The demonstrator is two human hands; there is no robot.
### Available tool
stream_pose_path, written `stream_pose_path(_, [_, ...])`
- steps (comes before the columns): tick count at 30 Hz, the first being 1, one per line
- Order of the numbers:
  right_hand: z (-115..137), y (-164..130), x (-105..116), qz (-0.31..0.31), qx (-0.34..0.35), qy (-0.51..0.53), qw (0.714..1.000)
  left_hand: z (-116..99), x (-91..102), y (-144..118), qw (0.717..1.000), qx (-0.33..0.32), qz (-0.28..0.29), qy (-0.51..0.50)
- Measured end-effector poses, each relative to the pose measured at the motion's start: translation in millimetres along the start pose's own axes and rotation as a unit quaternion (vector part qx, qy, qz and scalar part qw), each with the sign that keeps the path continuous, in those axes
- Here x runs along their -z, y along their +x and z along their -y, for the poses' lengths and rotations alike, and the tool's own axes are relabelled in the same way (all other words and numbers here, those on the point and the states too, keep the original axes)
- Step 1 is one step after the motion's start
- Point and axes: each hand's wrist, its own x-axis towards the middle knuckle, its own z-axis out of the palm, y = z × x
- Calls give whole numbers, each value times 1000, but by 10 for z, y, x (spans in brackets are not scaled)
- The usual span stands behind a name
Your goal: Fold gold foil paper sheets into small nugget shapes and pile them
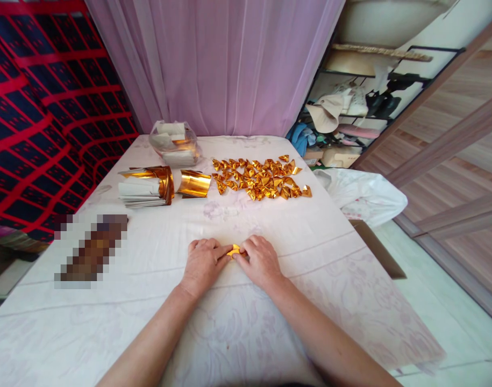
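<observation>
Two hands — left hand [203,263], right hand [261,260] — pinch gold foil [233,251] (folded pile [257,177] beyond).

folded gold pieces [258,177] heaped mid-table | paper stack [143,188] left of them | clear bag [175,143] behind | pink curtain [213,64]

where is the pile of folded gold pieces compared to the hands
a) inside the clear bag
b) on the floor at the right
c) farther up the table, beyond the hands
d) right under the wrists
c: the folded gold pieces lie spread on the white cloth well beyond the left hand and right hand, which pinch one small gold piece between them.
</observation>
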Motion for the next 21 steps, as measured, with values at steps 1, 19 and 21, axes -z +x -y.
stream_pose_path(1, [-22,-11,3,-1,-3,2,1000,3,6,0,1000,-1,4,-1])
stream_pose_path(19, [-255,-137,30,-55,-85,47,994,169,53,-160,998,-36,-41,21])
stream_pose_path(21, [-246,-138,26,-62,-81,49,994,143,67,-225,996,-46,-72,40])
